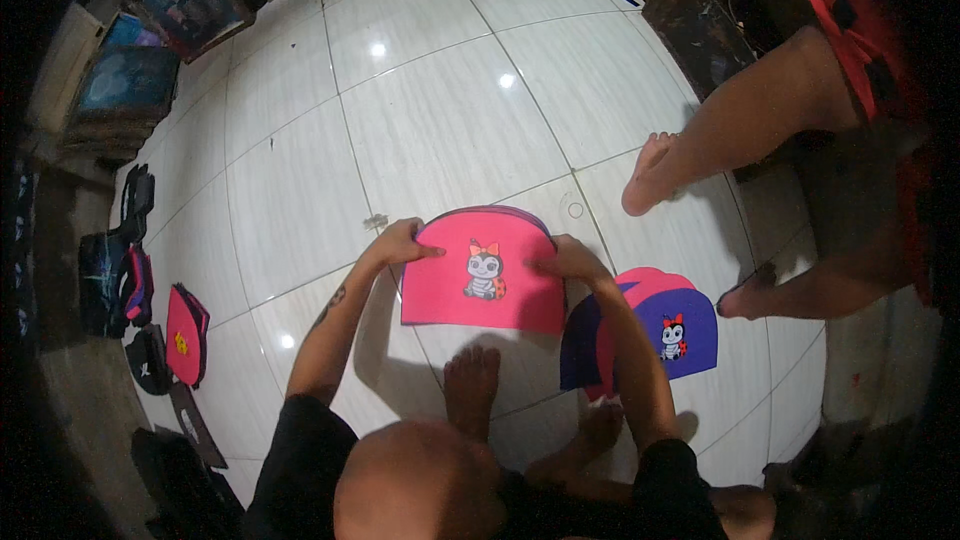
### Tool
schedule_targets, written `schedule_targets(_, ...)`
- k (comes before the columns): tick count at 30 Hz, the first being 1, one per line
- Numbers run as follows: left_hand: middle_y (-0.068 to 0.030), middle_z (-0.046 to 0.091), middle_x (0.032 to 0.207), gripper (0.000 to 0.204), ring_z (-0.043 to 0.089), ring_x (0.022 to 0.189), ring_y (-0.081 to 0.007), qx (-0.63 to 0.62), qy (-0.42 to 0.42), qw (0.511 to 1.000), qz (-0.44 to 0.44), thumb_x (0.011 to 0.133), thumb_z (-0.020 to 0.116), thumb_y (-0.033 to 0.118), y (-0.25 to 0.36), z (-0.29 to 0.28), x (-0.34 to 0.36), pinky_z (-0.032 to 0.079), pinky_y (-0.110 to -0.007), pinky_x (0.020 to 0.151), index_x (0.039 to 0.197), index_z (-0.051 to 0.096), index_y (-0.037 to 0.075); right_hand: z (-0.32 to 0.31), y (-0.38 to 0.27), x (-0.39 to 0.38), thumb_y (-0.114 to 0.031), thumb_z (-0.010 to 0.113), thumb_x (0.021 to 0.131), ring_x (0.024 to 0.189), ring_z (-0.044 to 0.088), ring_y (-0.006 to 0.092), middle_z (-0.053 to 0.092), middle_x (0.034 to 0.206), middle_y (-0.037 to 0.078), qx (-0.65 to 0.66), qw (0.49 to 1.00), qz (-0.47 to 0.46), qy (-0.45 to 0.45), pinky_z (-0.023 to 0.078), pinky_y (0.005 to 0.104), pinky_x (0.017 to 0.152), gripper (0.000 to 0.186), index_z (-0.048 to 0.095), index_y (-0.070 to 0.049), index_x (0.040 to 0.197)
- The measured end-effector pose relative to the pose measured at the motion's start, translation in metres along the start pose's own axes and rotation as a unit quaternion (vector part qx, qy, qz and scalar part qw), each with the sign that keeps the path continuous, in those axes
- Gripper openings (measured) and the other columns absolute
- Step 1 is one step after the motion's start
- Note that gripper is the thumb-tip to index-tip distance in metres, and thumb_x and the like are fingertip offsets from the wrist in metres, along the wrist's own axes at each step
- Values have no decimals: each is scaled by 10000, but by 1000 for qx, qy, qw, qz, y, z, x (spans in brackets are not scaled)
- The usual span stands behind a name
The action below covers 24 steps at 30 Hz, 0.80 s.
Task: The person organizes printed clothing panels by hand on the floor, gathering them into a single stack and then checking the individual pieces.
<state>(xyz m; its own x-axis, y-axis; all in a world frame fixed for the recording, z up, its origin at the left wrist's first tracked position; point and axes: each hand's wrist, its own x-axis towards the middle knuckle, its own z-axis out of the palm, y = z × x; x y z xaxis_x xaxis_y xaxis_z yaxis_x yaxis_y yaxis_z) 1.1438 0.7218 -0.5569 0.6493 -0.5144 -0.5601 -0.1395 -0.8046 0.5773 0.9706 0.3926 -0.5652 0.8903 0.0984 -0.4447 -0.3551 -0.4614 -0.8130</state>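
A pink arch-shaped foam panel (480, 285) with a cartoon bug picture lies on the white tiled floor in front of me. A purple edge shows along its curved top. My left hand (400, 242) grips its upper left edge, fingers across the pink face. My right hand (570, 258) grips its upper right edge. My bare feet (472, 380) rest on the tiles just below the panel. To the right lies a pile of similar panels (680, 325), purple with the same bug on top and pink beneath.
Another person's bare legs and feet (648, 180) stand at the right, close to the pile. Several pink and black bag pieces (185, 335) lie along the left edge of the floor. Framed pictures (135, 80) lean at the upper left.
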Motion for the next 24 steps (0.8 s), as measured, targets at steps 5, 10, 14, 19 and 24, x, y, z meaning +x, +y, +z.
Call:
schedule_targets(5, -127, 709, 988, 604, 664, 887, -161, -111, -11, 992, -54, 736, 880, 311, 29, 16, -30, 537, -323, 822, 1148, 627, -50, 6, -5, -39, -465, 841, 738, 877, 648, 120, 730, 1001, 81, 249, 959, 128, 53, 535, 337, 803, 576, 726, -1, 1060)
schedule_targets(10, -102, 694, 892, 343, 639, 724, -162, -335, 134, 932, 39, 882, 744, 165, 22, 81, -63, 527, -297, 689, 1113, 595, -41, 63, 13, -39, -372, 720, 871, 835, 696, 290, 723, 943, 181, 67, 964, -63, 249, 534, 372, 813, 487, 645, 11, 1162)
schedule_targets(14, -79, 670, 988, 299, 628, 837, -145, -332, 206, 919, 60, 936, 674, 116, 34, 80, -81, 519, -293, 758, 1175, 549, -12, 72, -17, -51, -333, 645, 926, 812, 687, 374, 692, 905, 225, -22, 957, -45, 286, 540, 403, 766, 440, 598, 1, 1209)
schedule_targets(19, -92, 659, 1035, 266, 609, 963, -141, -430, 317, 832, 150, 932, 673, 81, 89, 56, -117, 491, -291, 880, 1163, 570, -2, 76, -55, -89, -271, 669, 932, 761, 707, 340, 699, 920, 190, 68, 908, -91, 404, 557, 431, 721, 388, 590, -38, 1232)
schedule_targets(24, -63, 699, 969, 316, 634, 859, -162, -401, 221, 887, 66, 893, 699, 81, 58, 71, -89, 517, -295, 771, 1191, 654, -12, 57, -41, -71, -308, 639, 952, 1000, 691, 374, 694, 1013, 234, 86, 943, -99, 306, 544, 428, 822, 440, 560, -50, 1299)
